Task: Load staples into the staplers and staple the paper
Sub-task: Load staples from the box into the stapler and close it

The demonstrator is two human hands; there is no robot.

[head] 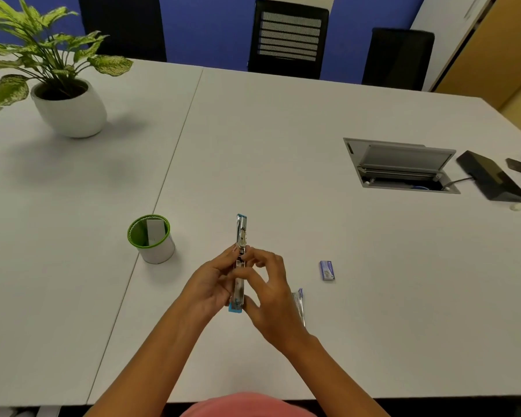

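Blue stapler (240, 236) swung open flat above table (283, 139) | my left hand (206, 285) curled round its lower half | right hand (269, 294) pinching its middle, perhaps on staples | staple box (327, 270) lying right of hands

White tables (283, 130) front black chairs (288, 40) against a blue wall (211, 25).
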